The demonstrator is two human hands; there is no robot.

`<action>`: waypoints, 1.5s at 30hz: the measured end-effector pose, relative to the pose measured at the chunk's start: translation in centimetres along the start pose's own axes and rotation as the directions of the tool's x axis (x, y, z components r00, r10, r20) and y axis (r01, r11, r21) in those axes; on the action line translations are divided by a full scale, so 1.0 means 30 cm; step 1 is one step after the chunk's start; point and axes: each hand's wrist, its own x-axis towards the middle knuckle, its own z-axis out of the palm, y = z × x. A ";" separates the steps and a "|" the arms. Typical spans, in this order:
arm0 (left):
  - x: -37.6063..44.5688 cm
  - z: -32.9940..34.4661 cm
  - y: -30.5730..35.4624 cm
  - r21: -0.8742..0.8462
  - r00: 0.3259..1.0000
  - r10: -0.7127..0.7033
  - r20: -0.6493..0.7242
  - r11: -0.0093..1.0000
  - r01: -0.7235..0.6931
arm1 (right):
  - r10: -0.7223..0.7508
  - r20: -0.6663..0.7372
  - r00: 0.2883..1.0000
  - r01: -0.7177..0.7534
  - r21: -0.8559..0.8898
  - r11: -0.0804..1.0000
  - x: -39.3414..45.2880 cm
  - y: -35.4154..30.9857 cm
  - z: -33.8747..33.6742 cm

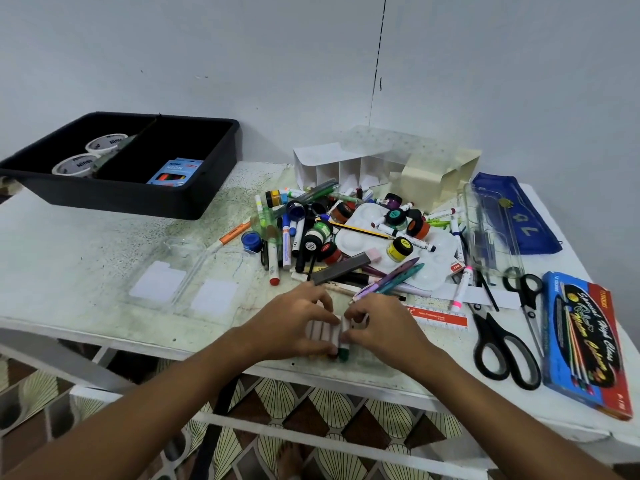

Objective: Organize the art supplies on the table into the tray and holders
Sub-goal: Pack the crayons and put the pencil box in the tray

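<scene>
- The left hand (294, 320) and the right hand (377, 323) meet at the near edge of the white table (86, 258), fingers curled round a small row of white markers (323, 330) held side by side between them.
- One marker in that row shows a green cap (343, 355) at the near end, just under the right hand's thumb (a reddish cap beside it is mostly hidden by the left hand).
- Just beyond both hands lies the heap of loose supplies: markers, pens and small paint jars, among them a yellow paint jar (400, 249) resting on a white paint palette (363, 240).
- A blue paint jar (251, 240) sits beyond the left hand, at the heap's left edge.
- Just right of the right hand lies a red ruler (441, 320), and further right two pairs of black-handled scissors (502, 348), then a blue box of coloured pencils (585, 344).
- Far beyond the left hand, off to the left, a black tray (138, 199) holds two rolls of white tape (74, 164) in one compartment and a blue neon pencil pack (176, 171) in the other.
- Behind the heap stands a white divided holder (332, 164) with empty slots.
- Beyond the right hand, a clear plastic case (491, 223) lies beside a blue pouch (516, 213).
- Two clear holders (180, 278) lie flat to the left of the left hand.
</scene>
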 end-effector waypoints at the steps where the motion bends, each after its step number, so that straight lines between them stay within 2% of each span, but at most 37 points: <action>1: 0.000 0.000 0.001 0.004 1.000 0.002 -0.001 1.000 -0.002 | -0.007 -0.010 1.000 0.007 -0.019 1.000 -0.001 -0.002 0.000; 12: -0.003 -0.001 -0.011 -0.004 0.999 -0.006 -0.035 1.000 0.006 | -0.064 0.063 0.996 0.075 -0.200 0.977 0.031 -0.021 -0.028; 19: -0.040 -0.092 -0.121 -0.045 0.979 -0.119 -0.168 0.993 0.113 | -0.076 0.029 0.997 0.078 -0.080 0.994 0.147 -0.063 -0.074; 26: -0.021 -0.208 -0.323 0.026 0.946 -0.192 -0.262 0.978 0.206 | -0.145 -0.054 0.988 0.145 -0.002 0.989 0.334 -0.137 -0.063; 29: 0.015 -0.243 -0.393 0.066 0.955 -0.190 -0.227 0.976 0.209 | -0.190 -0.106 0.976 0.186 -0.041 0.982 0.435 -0.156 -0.034; 32: 0.070 -0.259 -0.443 0.144 0.979 -0.116 -0.170 0.979 0.141 | -0.211 -0.164 0.964 0.188 -0.147 0.971 0.538 -0.171 -0.005; 38: 0.135 -0.259 -0.537 0.265 0.997 -0.073 0.031 0.962 0.062 | -0.078 -0.146 0.986 0.023 -0.347 0.938 0.704 -0.186 0.026; 41: 0.129 -0.265 -0.588 0.270 1.000 0.005 0.025 0.963 -0.011 | -0.033 -0.161 0.986 -0.036 -0.407 0.913 0.745 -0.187 0.038; 45: 0.117 -0.278 -0.625 0.259 0.998 0.066 0.004 0.964 -0.065 | -0.023 -0.177 0.984 -0.047 -0.376 0.925 0.766 -0.188 0.048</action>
